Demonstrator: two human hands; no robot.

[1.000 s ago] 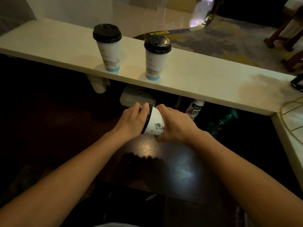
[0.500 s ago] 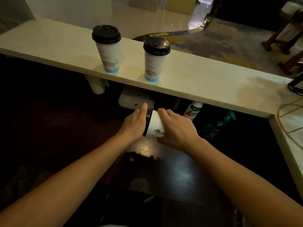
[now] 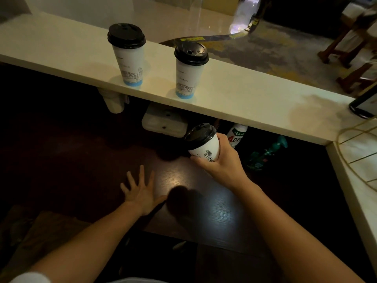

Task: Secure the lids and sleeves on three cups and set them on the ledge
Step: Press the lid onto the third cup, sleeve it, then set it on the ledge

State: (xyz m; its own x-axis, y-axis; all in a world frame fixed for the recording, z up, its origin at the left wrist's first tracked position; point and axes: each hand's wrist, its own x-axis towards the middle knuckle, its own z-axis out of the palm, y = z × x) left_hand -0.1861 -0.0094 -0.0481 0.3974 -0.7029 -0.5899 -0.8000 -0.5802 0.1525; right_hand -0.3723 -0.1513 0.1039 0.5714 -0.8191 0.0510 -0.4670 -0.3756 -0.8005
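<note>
The right hand (image 3: 222,162) grips a tilted lidded cup (image 3: 204,147) just below the ledge (image 3: 244,103). The left hand (image 3: 140,190), fingers spread, holds nothing above the dark desk (image 3: 204,211). Two taller cups (image 3: 128,58) (image 3: 188,74) stand on the ledge. A white bottle (image 3: 237,134) and a spray bottle (image 3: 267,152) sit beneath the ledge.

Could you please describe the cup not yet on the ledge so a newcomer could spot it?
Below the long pale ledge lies a dark table. Above it the right hand grips a tilted white cup with a black lid. Unlike the two cups standing on the ledge with blue bases, it is held, with a dark drawing.
</note>
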